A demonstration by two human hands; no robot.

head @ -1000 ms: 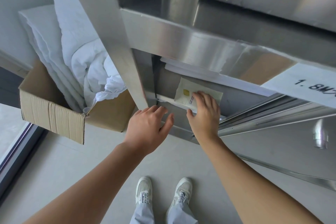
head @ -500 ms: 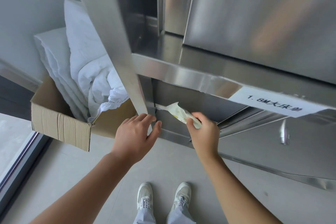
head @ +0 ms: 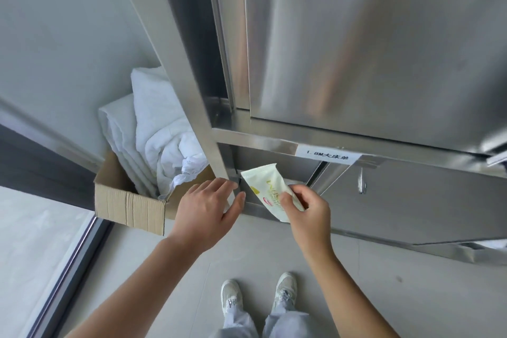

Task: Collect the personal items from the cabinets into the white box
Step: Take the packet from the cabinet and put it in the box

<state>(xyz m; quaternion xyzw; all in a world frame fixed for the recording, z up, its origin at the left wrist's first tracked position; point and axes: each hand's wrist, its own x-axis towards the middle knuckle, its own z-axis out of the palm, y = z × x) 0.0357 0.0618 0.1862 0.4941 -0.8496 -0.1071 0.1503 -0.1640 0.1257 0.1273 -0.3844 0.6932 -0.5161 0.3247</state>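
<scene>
The white-and-yellow packet [head: 265, 189] is now out of the lower cabinet compartment [head: 274, 158], where it lay flat a second ago. It is held before the opening, pinched at its lower end by the right hand [head: 308, 210]. The left hand [head: 208, 210], fingers loose, touches the open door [head: 189, 107] at its lower corner.

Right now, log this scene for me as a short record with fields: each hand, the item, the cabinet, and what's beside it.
Right hand: pinches a white and yellow packet, held in front of the lower compartment
Left hand: open, fingertips against the steel upright
Cabinet: stainless steel, white label on the shelf edge
Beside cabinet: cardboard box on the floor, holding white linens
</scene>
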